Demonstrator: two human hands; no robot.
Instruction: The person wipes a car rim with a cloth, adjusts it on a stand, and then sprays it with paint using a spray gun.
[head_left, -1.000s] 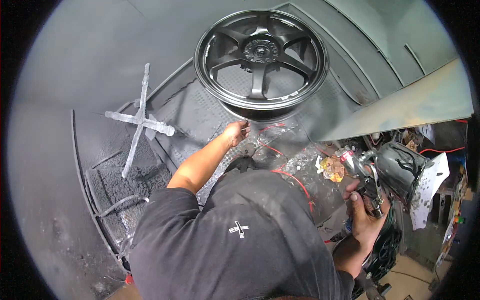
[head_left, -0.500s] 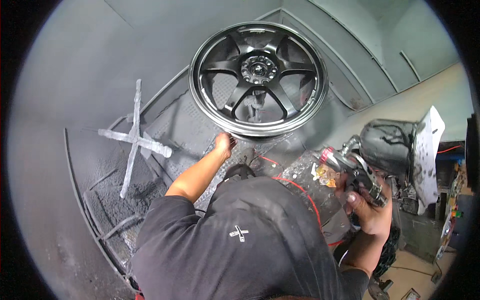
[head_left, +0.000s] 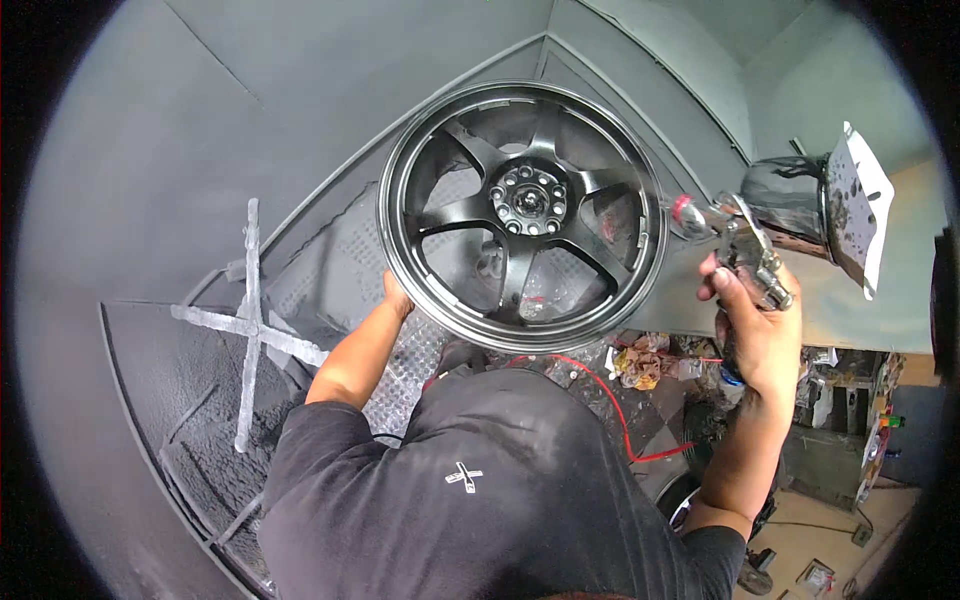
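Note:
A black six-spoke wheel rim (head_left: 519, 260) faces up toward me, its holed hub in the middle. My left hand (head_left: 397, 293) grips the wheel's outer edge at the lower left, its fingertips hidden behind the metal. Closed around a paint spray gun (head_left: 745, 250), my right hand (head_left: 750, 325) is raised to the right of the wheel. The gun's red-ringed nozzle points left, close to the wheel's right edge but apart from it. A dark paint-streaked cup (head_left: 785, 195) is attached to the gun, with a paint-spotted white sheet (head_left: 862, 215) at its far end.
At the left stands a cross-shaped frame (head_left: 252, 330) coated in grey. A red hose (head_left: 622, 420) runs along the littered floor near crumpled paper (head_left: 645, 362). Grey walls (head_left: 300, 110) rise behind the wheel. Cluttered shelving (head_left: 850, 400) is at the lower right.
My right hand has lifted the spray gun, bringing its nozzle beside the wheel's right edge. The wheel appears lower and at a changed angle. My left hand has shifted left along the edge.

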